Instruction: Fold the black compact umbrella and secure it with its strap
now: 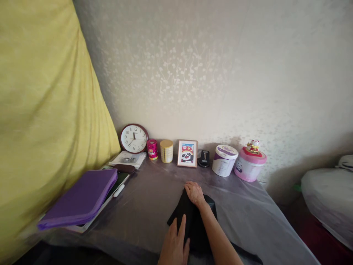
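A black, folded piece of fabric [199, 235] lies near the front of the table; its exact kind cannot be made out. My right hand [195, 193] is at its far end, fingers together and bent over the edge. Closer to me, my left hand [174, 241] rests at the near left side of the fabric with its fingers spread. A dark strap-like strip [245, 253] trails off to the lower right, partly behind my right forearm.
A purple folder [82, 197] lies on the left beside a white marker-like object [118, 190]. Along the wall stand a clock [134, 138], a pink can [152, 149], a yellow container [166, 151], a panda picture frame [187, 154], a black device [203, 158] and two tubs [224, 161].
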Demonstrator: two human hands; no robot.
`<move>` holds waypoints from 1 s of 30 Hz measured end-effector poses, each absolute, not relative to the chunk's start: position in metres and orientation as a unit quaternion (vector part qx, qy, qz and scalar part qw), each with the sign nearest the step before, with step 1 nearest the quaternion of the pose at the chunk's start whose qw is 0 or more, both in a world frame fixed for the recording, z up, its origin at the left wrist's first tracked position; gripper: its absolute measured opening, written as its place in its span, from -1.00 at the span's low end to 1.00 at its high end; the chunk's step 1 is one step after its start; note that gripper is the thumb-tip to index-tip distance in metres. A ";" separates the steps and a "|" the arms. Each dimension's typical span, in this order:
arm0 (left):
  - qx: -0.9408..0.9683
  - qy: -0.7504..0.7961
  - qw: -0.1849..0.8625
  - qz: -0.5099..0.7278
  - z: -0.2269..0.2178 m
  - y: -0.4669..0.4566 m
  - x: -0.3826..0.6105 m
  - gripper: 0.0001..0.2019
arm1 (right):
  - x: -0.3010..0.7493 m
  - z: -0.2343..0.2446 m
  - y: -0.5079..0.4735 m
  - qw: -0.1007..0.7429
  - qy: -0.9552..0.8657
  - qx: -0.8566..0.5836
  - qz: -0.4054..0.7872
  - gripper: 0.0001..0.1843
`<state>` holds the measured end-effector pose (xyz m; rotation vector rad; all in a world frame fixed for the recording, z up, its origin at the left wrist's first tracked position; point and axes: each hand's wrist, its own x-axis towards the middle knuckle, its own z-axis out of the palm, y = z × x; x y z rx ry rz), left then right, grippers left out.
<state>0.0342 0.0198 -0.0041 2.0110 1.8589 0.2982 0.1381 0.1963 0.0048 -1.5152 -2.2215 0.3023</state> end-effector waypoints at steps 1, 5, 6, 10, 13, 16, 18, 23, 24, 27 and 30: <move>0.712 0.664 0.200 0.106 -0.004 0.020 0.034 -0.41 | 0.138 0.004 0.199 0.219 -0.797 -0.553 0.110 -0.66; 0.713 0.663 0.199 0.108 -0.009 0.021 0.034 -0.39 | 0.145 0.004 0.206 0.243 -0.765 -0.587 0.105 -0.65; 0.718 0.660 0.193 0.110 -0.010 0.021 0.034 -0.40 | 0.150 0.004 0.206 0.252 -0.754 -0.598 0.101 -0.66; 0.728 0.659 0.148 0.118 -0.014 0.017 0.036 -0.41 | 0.189 0.005 0.194 0.295 -0.693 -0.654 0.078 -0.64; 0.732 0.658 0.114 0.135 -0.017 0.014 0.038 -0.43 | 0.226 -0.005 0.171 0.317 -0.639 -0.696 0.081 -0.58; 0.739 0.647 0.091 0.165 -0.021 0.013 0.037 -0.45 | 0.251 -0.022 0.141 0.367 -0.575 -0.713 0.163 -0.62; 0.738 0.645 0.085 0.179 -0.024 0.013 0.035 -0.45 | 0.257 -0.031 0.124 0.370 -0.560 -0.711 0.210 -0.63; 0.736 0.643 0.091 0.189 -0.024 0.016 0.033 -0.45 | 0.243 -0.029 0.104 0.358 -0.565 -0.706 0.232 -0.62; 0.737 0.642 0.092 0.190 -0.022 0.016 0.033 -0.45 | 0.239 -0.027 0.102 0.350 -0.572 -0.708 0.222 -0.63; 0.735 0.644 0.091 0.192 -0.019 0.015 0.033 -0.46 | 0.233 -0.022 0.096 0.303 -0.589 -0.721 0.204 -0.66; 0.735 0.647 0.082 0.186 -0.017 0.014 0.034 -0.45 | 0.234 -0.018 0.087 0.243 -0.600 -0.740 0.182 -0.69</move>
